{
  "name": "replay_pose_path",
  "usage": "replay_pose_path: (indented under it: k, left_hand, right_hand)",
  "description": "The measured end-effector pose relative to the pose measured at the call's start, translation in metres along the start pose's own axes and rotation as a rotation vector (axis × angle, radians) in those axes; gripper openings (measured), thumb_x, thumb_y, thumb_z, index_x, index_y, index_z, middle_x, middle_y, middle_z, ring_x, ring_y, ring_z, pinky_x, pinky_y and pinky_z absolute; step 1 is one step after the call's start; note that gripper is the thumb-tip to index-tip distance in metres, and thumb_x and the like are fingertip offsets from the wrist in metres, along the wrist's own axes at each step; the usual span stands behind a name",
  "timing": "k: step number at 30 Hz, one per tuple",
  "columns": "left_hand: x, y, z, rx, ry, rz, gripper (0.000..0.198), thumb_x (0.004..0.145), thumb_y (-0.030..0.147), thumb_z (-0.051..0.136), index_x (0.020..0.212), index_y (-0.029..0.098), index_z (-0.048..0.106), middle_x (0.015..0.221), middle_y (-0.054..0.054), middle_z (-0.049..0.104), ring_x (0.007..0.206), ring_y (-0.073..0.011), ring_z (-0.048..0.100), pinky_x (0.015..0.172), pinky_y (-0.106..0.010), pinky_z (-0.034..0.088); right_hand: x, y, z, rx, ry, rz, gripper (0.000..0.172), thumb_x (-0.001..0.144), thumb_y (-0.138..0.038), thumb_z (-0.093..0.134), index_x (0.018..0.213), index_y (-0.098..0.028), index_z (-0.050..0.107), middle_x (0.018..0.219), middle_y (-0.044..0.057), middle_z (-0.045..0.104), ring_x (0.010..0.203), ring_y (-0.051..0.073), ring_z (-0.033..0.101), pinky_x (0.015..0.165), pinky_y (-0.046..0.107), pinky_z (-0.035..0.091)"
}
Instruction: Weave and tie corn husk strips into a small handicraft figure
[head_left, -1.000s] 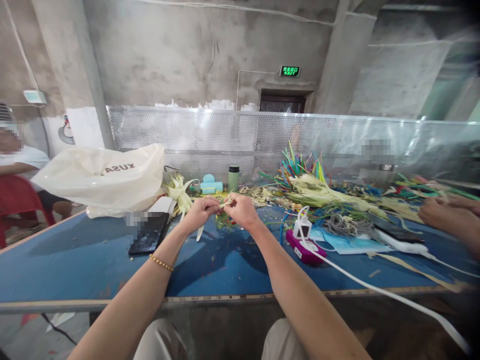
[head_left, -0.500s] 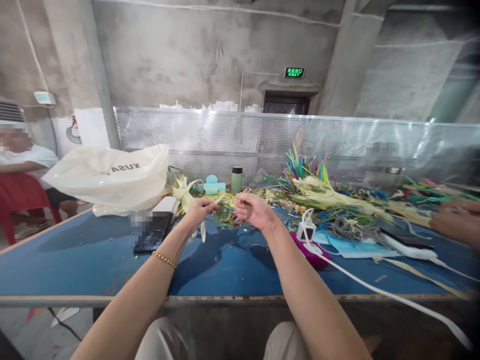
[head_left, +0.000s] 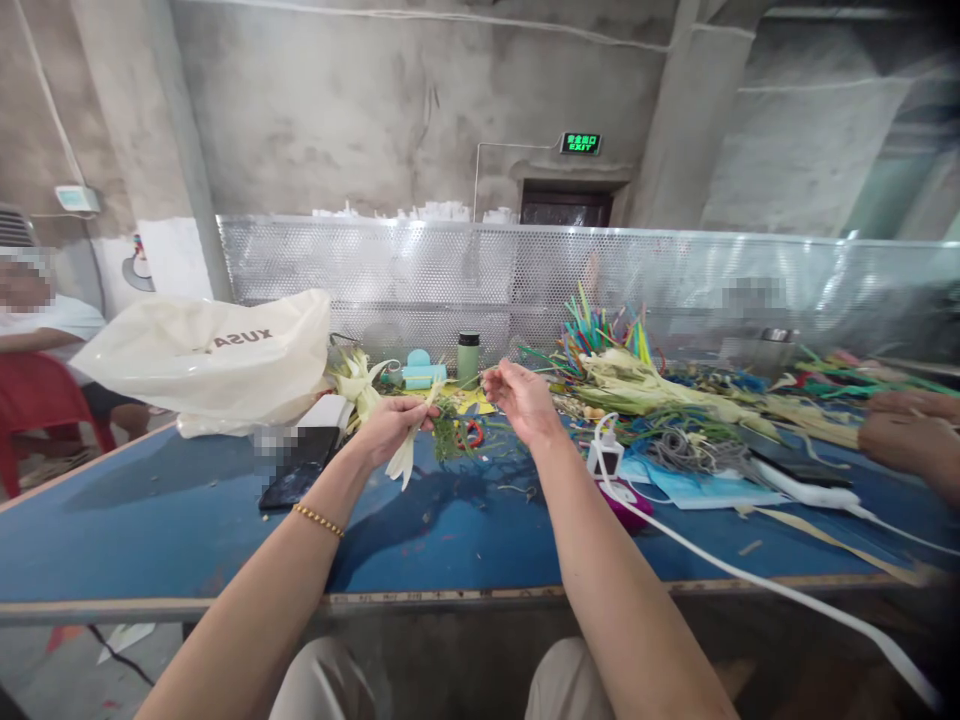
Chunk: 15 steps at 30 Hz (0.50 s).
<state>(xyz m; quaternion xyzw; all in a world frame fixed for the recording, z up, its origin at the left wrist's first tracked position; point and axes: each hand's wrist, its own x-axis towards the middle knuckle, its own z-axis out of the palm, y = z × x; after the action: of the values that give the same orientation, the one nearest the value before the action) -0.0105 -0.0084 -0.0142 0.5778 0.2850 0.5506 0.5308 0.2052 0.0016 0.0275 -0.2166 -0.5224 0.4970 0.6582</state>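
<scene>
In the head view my left hand (head_left: 390, 425) is closed, pinching a pale corn husk strip (head_left: 403, 464) whose split end hangs below the fingers. Its narrow tip pokes up above the thumb. Just to the right of those fingers is a tangle of fine green strands (head_left: 452, 432); whether the hand touches it I cannot tell. My right hand (head_left: 527, 402) is raised a little apart from the left, fingers curled and pinched together. A thin greenish line seems to run toward its fingertips, but what it grips is too small to make out.
Behind my hands stand a green bottle (head_left: 468, 358) and husk bunches (head_left: 652, 385). At left are a white bag (head_left: 210, 350) and a dark phone (head_left: 304, 468). A white cable (head_left: 720, 555) crosses the right side of the blue table (head_left: 450, 555). A co-worker's hands (head_left: 911, 435) are at far right.
My right hand has risen slightly and moved away from the left. The husk in my left hand has turned, showing its broad hanging end. The view has shifted slightly.
</scene>
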Motion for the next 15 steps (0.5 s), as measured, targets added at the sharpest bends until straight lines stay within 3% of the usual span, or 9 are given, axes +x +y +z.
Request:
replay_pose_path:
  k: [3,6,9,12,15]
  left_hand:
    - [0.0,0.001,-0.001,-0.006,-0.003,-0.018,0.021,0.067,0.027,0.078,0.075,0.008,0.073,0.064,-0.007,0.063,0.06,-0.0113,0.055,0.061,-0.025,0.041]
    - [0.0,0.001,-0.001,-0.014,0.0,-0.034,0.022,0.067,0.029,0.078,0.075,0.008,0.073,0.063,-0.006,0.062,0.058,-0.011,0.054,0.058,-0.024,0.04]
    - [0.0,0.001,-0.002,-0.027,0.017,-0.046,0.023,0.066,0.028,0.079,0.074,0.008,0.073,0.062,-0.005,0.062,0.057,-0.0105,0.053,0.056,-0.023,0.039]
    - [0.0,0.002,-0.003,-0.038,0.033,-0.042,0.022,0.065,0.027,0.08,0.074,0.008,0.073,0.06,-0.005,0.061,0.056,-0.0103,0.053,0.056,-0.023,0.039]
    - [0.0,0.002,-0.004,-0.048,0.036,-0.028,0.022,0.065,0.027,0.079,0.074,0.008,0.073,0.061,-0.005,0.061,0.056,-0.0101,0.052,0.055,-0.023,0.038]
  right_hand:
    - [-0.004,0.005,0.006,0.01,-0.075,-0.024,0.03,0.07,-0.042,0.075,0.074,-0.016,0.061,0.076,0.003,0.067,0.064,0.011,0.061,0.057,0.023,0.049]
    - [-0.003,0.006,0.007,0.063,-0.056,-0.048,0.028,0.072,-0.042,0.074,0.077,-0.017,0.061,0.08,0.004,0.069,0.068,0.013,0.062,0.061,0.025,0.051]
    - [0.001,0.007,0.005,-0.004,-0.023,-0.091,0.027,0.074,-0.04,0.069,0.091,-0.019,0.064,0.101,0.007,0.07,0.084,0.015,0.065,0.072,0.029,0.053]
    - [0.004,0.01,0.003,-0.274,0.051,-0.174,0.028,0.074,-0.035,0.067,0.097,-0.019,0.066,0.108,0.008,0.069,0.094,0.017,0.064,0.079,0.03,0.051]
    - [0.001,0.015,0.004,-0.722,0.024,-0.26,0.016,0.076,-0.03,0.063,0.078,-0.016,0.069,0.08,0.006,0.071,0.074,0.016,0.063,0.07,0.027,0.047]
